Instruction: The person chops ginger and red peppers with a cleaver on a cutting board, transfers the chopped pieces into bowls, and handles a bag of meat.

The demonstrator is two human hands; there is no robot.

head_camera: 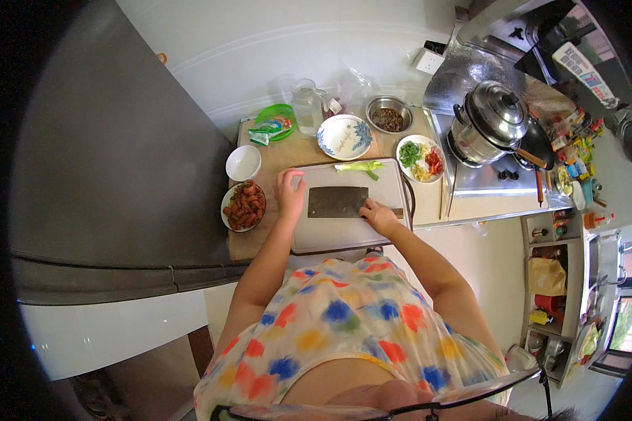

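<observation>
A cleaver (pixel 338 202) with a broad dark blade lies flat on a pale cutting board (pixel 342 237). My right hand (pixel 378 217) grips it where blade meets handle, and the handle's end shows beyond my fingers. My left hand (pixel 290 192) is at the board's left edge, thumb and fingers apart, holding nothing visible. Along the board's far edge is a piece of green onion or leek (pixel 359 167). Just left of my left hand stands a bowl of reddish-brown meat pieces (pixel 245 206), with an empty white bowl (pixel 244 163) behind it.
Behind the board are a blue-patterned bowl (pixel 344 138), a glass pitcher (pixel 308 108), a green basket (pixel 283 112) and a steel bowl of dark chopped food (pixel 389 118). Right stand a plate of chopped seasonings (pixel 421 159) and a steel pot (pixel 487 126) on the stove. A grey refrigerator (pixel 126 158) borders the left.
</observation>
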